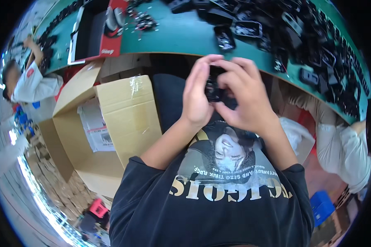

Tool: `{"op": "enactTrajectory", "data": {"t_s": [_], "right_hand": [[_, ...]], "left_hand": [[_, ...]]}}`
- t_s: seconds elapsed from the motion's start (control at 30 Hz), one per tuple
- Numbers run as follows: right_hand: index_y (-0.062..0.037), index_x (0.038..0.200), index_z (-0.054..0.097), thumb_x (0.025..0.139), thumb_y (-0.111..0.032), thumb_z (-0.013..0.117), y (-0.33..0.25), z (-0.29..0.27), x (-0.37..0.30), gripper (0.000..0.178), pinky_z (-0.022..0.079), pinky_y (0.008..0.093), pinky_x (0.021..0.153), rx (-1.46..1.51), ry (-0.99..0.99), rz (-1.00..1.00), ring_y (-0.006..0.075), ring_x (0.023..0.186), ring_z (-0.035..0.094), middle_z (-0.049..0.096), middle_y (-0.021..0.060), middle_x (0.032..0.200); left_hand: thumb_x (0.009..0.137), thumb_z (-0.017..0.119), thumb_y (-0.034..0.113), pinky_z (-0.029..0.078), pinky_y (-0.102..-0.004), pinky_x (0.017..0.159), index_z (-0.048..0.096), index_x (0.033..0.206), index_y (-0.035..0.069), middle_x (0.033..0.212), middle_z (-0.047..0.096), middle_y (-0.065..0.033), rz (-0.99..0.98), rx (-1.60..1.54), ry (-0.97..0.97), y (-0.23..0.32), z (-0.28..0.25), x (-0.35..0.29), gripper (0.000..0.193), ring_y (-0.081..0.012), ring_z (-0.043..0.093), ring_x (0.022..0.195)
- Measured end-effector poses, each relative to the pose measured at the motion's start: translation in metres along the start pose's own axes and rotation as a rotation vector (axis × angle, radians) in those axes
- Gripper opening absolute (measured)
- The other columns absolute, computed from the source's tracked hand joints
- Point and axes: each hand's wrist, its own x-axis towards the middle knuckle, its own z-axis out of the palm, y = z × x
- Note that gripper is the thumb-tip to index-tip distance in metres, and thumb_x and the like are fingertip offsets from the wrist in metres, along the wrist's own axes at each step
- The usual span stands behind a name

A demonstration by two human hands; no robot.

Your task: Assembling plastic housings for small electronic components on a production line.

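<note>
Above the lap, close to the chest, a small black plastic part (214,87) is held between both bare hands. The left hand (197,96) is closed on the part from its left side, with the fingers (202,70) stretched upward along it. The right hand (245,96) is wrapped over the part from the right and from above, so that most of it is hidden and its exact shape cannot be told. Both grips are clenched on the same piece, and the two hands are touching each other around it.

Beyond the hands, a green-topped workbench (181,35) is seen, curved by the lens. Many black plastic housings (317,53) are heaped on its right part, and one small black tray-like piece (225,38) lies just beyond the hands. An open red and black carton (95,31) stands on the left part of the bench.

Beside the left forearm, a large open brown cardboard box (125,115) with white papers inside is standing on the floor. A black printed T-shirt (210,206) is worn by the person. A co-worker in a white top (33,84) is seated at far left, and another white sleeve (346,150) is seen at far right. A blue plastic crate (322,208) is on the floor at lower right.
</note>
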Motion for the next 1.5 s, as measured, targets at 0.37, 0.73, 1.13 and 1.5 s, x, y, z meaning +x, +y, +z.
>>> {"op": "enactTrajectory", "data": {"t_s": [0.37,0.73,1.13,1.5], "right_hand": [[-0.0064,0.098,0.07,0.077,-0.014,0.074,0.037,0.145,0.168,0.023,0.052,0.0364,0.076,-0.167,0.236,-0.102,0.0282,0.087,0.061,0.065,0.0098,0.094],[-0.0033,0.098,0.075,0.086,-0.008,0.074,0.038,0.121,0.181,0.013,0.055,0.0282,0.072,0.247,0.127,0.184,0.0168,0.08,0.067,0.072,0.0079,0.092],[-0.002,0.105,0.076,0.09,-0.003,0.072,0.044,0.106,0.177,0.016,0.056,0.0239,0.085,0.51,0.07,0.311,0.0128,0.085,0.069,0.074,0.0079,0.094],[-0.0058,0.107,0.077,0.086,-0.002,0.073,0.032,0.101,0.18,0.021,0.056,0.0256,0.087,0.181,0.114,0.193,0.0152,0.09,0.069,0.075,0.007,0.096]], "left_hand": [[0.1,0.056,0.019,0.046,-0.0243,0.054,0.066,0.112,0.002,0.101,0.066,-0.0084,0.447,0.611,0.487,0.073,-0.111,0.037,0.022,-0.0134,0.058,0.067],[0.092,0.067,0.015,0.051,-0.0264,0.062,0.067,0.119,-0.001,0.105,0.068,-0.0097,0.267,0.606,0.45,0.086,-0.115,0.064,0.031,-0.016,0.06,0.068],[0.09,0.071,0.014,0.055,-0.0304,0.074,0.071,0.106,-0.002,0.1,0.072,-0.011,0.348,0.841,0.498,0.087,-0.111,0.081,0.022,-0.0189,0.064,0.077],[0.088,0.071,0.01,0.054,-0.0309,0.078,0.071,0.103,0.0,0.095,0.071,-0.0114,0.469,0.698,0.49,0.081,-0.121,0.096,0.017,-0.0215,0.066,0.08]]}}
